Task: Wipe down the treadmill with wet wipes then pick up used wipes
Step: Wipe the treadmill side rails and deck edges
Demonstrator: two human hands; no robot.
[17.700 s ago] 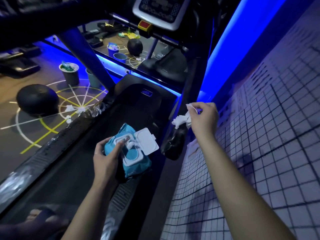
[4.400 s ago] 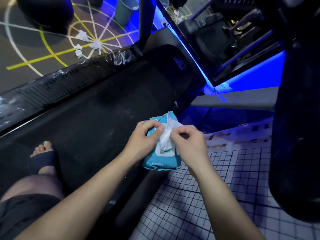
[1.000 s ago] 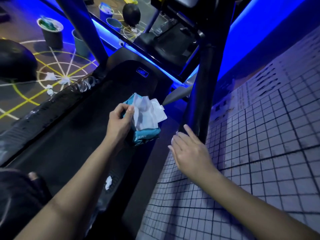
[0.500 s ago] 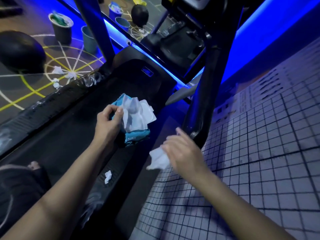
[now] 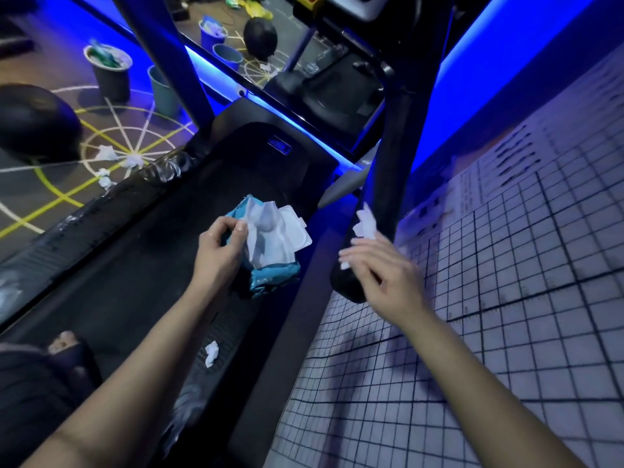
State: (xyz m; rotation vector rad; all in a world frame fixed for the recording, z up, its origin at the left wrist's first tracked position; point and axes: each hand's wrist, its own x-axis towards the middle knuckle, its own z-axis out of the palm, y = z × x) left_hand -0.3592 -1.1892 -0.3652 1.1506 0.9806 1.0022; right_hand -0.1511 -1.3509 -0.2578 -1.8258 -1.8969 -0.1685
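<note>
My left hand (image 5: 217, 256) grips a blue wet wipe pack (image 5: 270, 280) over the black treadmill belt (image 5: 135, 275); its white lid is flipped up and a loose wipe (image 5: 266, 228) sticks out of it. My right hand (image 5: 385, 270) is blurred and holds a small white wipe (image 5: 365, 224) against the treadmill's dark right upright post (image 5: 391, 170). A crumpled used wipe (image 5: 211, 352) lies on the treadmill's right side rail. Several more crumpled wipes (image 5: 107, 153) lie on the floor left of the treadmill.
A tiled wall (image 5: 489, 298) runs along the right. On the left floor sit a black ball (image 5: 32, 121), a bin (image 5: 109, 74) with rubbish and a second bucket (image 5: 165, 92). A mirror with a blue light strip is ahead. My foot (image 5: 64, 342) rests on the belt.
My right hand took a wipe in the last second and has risen with it to the upright post. The left hand keeps holding the pack.
</note>
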